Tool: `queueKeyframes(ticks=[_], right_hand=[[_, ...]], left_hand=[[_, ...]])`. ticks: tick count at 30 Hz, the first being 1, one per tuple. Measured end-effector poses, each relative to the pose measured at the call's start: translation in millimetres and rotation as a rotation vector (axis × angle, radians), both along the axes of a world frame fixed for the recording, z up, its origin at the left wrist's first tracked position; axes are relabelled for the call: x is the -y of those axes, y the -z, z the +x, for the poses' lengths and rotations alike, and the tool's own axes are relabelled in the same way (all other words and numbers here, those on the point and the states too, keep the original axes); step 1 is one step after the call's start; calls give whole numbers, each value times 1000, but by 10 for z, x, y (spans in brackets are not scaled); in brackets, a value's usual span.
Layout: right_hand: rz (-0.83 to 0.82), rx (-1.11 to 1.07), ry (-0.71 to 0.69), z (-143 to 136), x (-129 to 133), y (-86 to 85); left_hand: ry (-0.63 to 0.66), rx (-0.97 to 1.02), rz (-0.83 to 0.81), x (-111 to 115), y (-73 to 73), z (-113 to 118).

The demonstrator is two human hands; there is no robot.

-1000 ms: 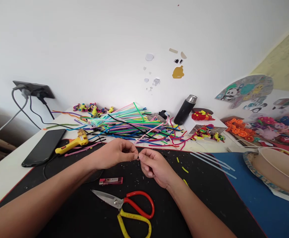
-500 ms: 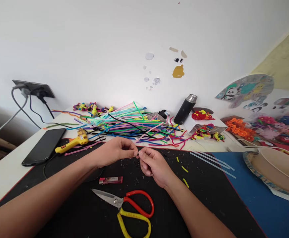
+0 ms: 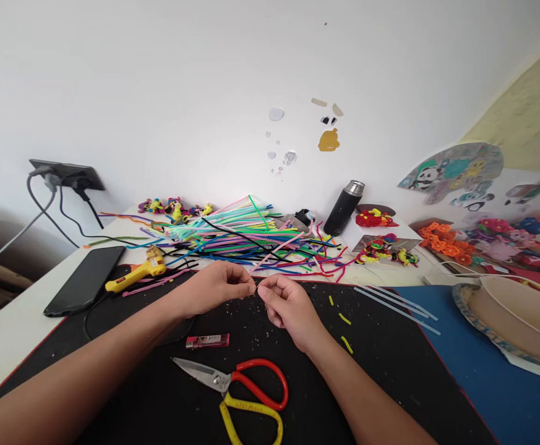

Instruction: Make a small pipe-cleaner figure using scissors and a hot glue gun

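Note:
Over the black mat, my left hand and my right hand meet fingertip to fingertip. Thumb and index finger of each are pinched together; whatever lies between them is too small to make out. Below them rest scissors with one red and one yellow handle, blades to the left. A pink lighter lies just above the blades. Short yellow pipe cleaner pieces are scattered right of my right hand.
Behind my hands spreads a heap of colourful pipe cleaners. A yellow glue gun and a black phone lie left. Clear glue sticks, a black flask and a round basket are on the right.
My fingertips remain pinched close together, with only a slight shift of the fingers. The whole view has tilted a little; the things on the table lie as before.

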State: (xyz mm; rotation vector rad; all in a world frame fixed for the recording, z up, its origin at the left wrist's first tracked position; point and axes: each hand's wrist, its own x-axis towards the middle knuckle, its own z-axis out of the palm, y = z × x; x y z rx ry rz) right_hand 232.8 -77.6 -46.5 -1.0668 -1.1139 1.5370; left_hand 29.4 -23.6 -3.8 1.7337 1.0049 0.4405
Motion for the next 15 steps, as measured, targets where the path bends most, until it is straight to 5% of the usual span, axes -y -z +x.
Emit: queueKeyframes(ticks=[15], right_hand=[[-35, -43, 22, 10, 16, -23]], left_hand=[[-32, 11, -20, -17, -2, 13]])
